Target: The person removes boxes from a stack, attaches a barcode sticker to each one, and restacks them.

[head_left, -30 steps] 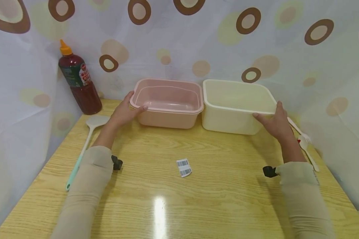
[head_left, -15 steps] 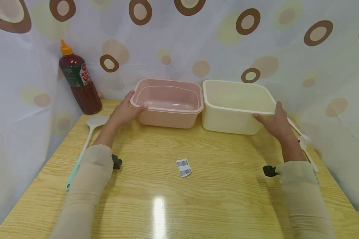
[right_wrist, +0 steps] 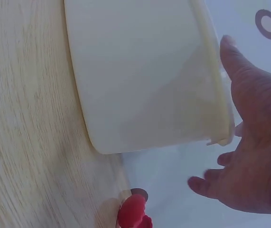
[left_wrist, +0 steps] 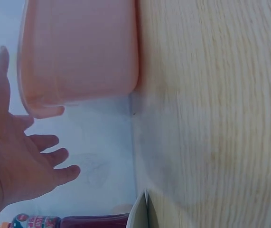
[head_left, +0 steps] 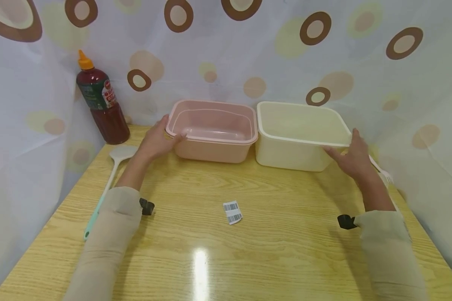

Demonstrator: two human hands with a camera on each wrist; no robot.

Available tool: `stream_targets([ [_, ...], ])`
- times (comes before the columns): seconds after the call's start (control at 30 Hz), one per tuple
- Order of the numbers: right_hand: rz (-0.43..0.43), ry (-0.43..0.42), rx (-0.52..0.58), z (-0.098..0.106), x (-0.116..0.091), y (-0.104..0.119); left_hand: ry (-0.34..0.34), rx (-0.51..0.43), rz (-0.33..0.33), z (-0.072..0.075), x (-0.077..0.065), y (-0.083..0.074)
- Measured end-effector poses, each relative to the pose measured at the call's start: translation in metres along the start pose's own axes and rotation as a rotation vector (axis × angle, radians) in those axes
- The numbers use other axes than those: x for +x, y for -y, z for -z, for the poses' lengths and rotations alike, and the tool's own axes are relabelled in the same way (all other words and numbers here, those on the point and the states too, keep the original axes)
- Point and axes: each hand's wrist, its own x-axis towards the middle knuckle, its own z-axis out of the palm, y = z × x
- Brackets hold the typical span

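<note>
Spanning the left corner of the pink tub (head_left: 212, 151), the left hand (head_left: 156, 141) is spread, gripping nothing. That tub and the cream tub (head_left: 291, 154) beside it look light and stiff, best lifted by their rims. The right hand (head_left: 353, 156), loosely spread and empty, flanks the latter.

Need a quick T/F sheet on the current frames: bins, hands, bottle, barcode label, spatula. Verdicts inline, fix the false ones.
1. In the head view, the pink bin stands left of the cream bin. True.
2. The right hand is at the pink bin. False: it is at the cream bin's rim.
3. The barcode label lies inside the cream bin. False: it lies on the table.
4. The spatula has a turquoise handle. True.
5. The red bottle stands on the right. False: it stands on the left.
</note>
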Motion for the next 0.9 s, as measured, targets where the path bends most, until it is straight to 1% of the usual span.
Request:
stream_targets([
  [0.1, 0.005, -0.05, -0.03, 0.004, -0.009, 0.001, -0.034, 0.047, -0.025, 0.003, -0.003, -0.002],
  [0.2, 0.026, -0.137, 0.009, 0.007, -0.02, 0.006, -0.064, 0.075, -0.054, 0.007, -0.008, -0.004],
  [0.33, 0.044, -0.232, 0.123, 0.006, -0.036, 0.021, -0.091, 0.052, -0.104, 0.007, -0.016, -0.01],
  [0.4, 0.071, -0.234, 0.139, 0.002, -0.042, 0.03, -0.096, 0.018, -0.142, 0.004, -0.02, -0.014],
  [0.47, 0.123, -0.201, 0.115, -0.003, -0.046, 0.038, -0.079, -0.011, -0.175, 0.001, -0.027, -0.02],
  [0.5, 0.16, -0.176, 0.091, -0.006, -0.047, 0.043, -0.066, -0.011, -0.186, -0.001, -0.03, -0.023],
  [0.6, 0.274, -0.08, 0.027, -0.018, -0.051, 0.054, -0.021, 0.015, -0.228, -0.008, -0.041, -0.034],
  [0.7, 0.362, 0.018, -0.033, -0.035, -0.053, 0.064, 0.011, 0.034, -0.281, -0.015, -0.049, -0.044],
  [0.8, 0.421, 0.113, -0.07, -0.056, -0.053, 0.071, 0.043, 0.013, -0.33, -0.022, -0.057, -0.054],
  [0.9, 0.45, 0.198, -0.087, -0.077, -0.053, 0.08, 0.09, -0.009, -0.355, -0.032, -0.062, -0.06],
])
